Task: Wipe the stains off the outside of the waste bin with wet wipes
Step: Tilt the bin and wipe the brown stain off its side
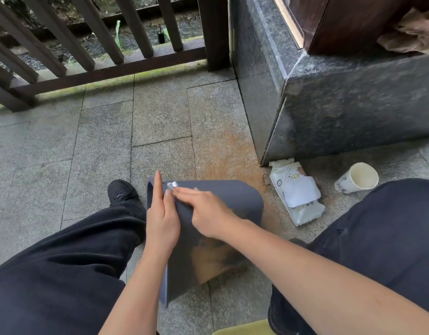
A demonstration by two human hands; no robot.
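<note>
Dark grey waste bin, white wet wipe, speckled grey floor.

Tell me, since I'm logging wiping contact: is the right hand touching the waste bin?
Touching. The head view shows the right hand lying flat on the waste bin, its fingertips pressing a wet wipe.
</note>
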